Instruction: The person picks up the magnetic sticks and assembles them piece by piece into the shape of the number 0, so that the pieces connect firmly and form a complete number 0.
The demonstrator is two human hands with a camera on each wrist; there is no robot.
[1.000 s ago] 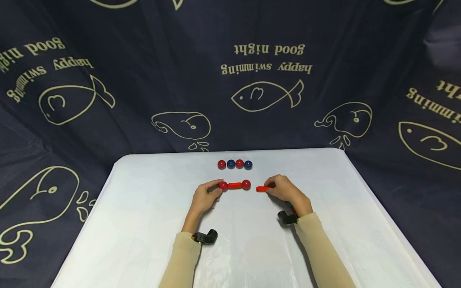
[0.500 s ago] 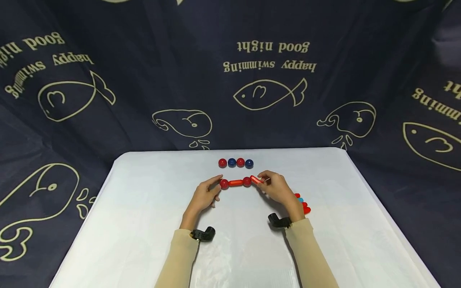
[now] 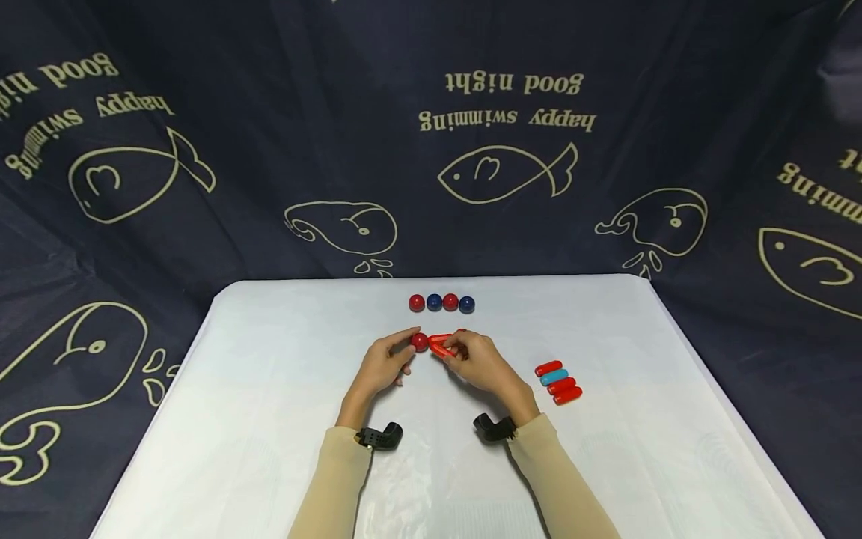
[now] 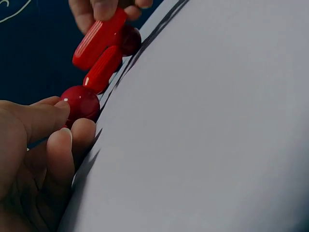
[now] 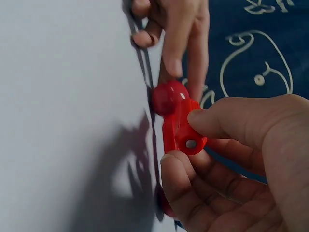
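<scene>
My left hand pinches a glossy red ball between thumb and fingers. A red rod joins that ball to a second dark red ball, which in the head view lies mostly behind the right hand. My right hand grips another red rod, with a round silver spot showing at its near end in the right wrist view. The gripped rod slants beside the joined one. Its far end is at the left ball; whether it touches, I cannot tell.
A row of red and blue balls lies behind the hands on the white tabletop. To the right, several rods lie side by side, red ones and a light blue one. A dark printed cloth hangs behind.
My right hand has carried its red rod leftward, past the right ball, to beside the left ball. The left hand stays at its ball. The rods on the right have come into view.
</scene>
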